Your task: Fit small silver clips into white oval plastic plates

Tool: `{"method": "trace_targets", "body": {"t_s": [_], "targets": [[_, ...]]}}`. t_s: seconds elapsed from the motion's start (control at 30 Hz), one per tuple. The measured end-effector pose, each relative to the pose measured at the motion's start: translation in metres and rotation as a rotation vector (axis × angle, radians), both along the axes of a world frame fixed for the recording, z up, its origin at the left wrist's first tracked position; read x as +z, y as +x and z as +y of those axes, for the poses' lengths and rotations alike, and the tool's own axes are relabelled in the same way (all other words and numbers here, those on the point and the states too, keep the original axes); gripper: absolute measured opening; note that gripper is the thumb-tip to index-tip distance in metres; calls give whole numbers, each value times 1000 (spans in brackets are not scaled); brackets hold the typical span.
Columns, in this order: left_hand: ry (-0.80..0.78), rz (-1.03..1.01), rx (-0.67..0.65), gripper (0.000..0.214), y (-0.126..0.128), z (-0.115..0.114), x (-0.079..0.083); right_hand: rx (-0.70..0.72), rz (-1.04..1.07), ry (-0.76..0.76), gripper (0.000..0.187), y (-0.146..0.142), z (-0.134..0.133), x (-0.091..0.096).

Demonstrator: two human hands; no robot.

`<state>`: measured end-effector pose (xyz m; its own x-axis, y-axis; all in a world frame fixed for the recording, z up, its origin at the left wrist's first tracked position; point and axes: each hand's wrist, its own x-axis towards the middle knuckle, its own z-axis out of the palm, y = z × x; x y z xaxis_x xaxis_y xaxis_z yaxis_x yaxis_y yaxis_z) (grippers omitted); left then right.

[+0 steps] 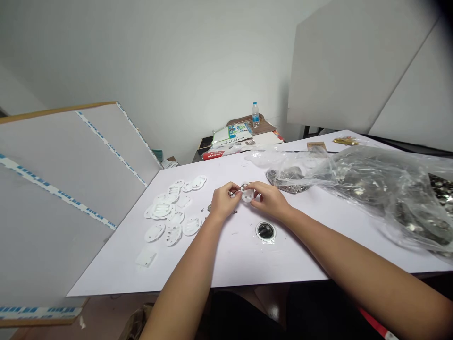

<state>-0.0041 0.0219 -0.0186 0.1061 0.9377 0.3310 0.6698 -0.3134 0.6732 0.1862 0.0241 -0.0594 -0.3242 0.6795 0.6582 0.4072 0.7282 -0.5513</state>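
Both hands meet over the middle of the white table (247,255). My right hand (271,199) pinches a small white round plastic disc (247,194). My left hand (222,200) has its fingers closed on a small metal piece (233,192) held against that disc. A pile of several white discs (173,212) lies to the left of my left hand. A few tiny metal parts (209,208) lie on the table just beside my left hand.
A round black-centred ring (265,230) sits near my right wrist. A large clear plastic bag of metal parts (375,189) covers the table's right side. Grey boards (63,179) lean at the left. A water bottle (255,114) and packets stand on a far brown table.
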Motion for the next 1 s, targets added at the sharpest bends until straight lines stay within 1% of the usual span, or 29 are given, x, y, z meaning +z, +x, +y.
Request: {"method": "trace_targets", "body": {"t_s": [0.3,0.53,0.7,0.83,0.93,1.0], "targets": [[-36,-8,35,17,-1,1,-3,-10,45,-10,35,0,2,-2],[-70,20,42,22,-1,1,-4,-31,21,-13,38,0,2,-1],[-64,29,-34,19,-3,0,-2,-33,33,-17,36,1,2,-1],[-47,21,-93,13,-5,0,-1,8,61,-20,36,2,2,-1],[-82,-23,-110,13,-7,3,-3,48,76,-27,34,3,1,2],[-132,-99,-134,16,-9,6,-5,80,76,-34,34,4,0,4]]}}
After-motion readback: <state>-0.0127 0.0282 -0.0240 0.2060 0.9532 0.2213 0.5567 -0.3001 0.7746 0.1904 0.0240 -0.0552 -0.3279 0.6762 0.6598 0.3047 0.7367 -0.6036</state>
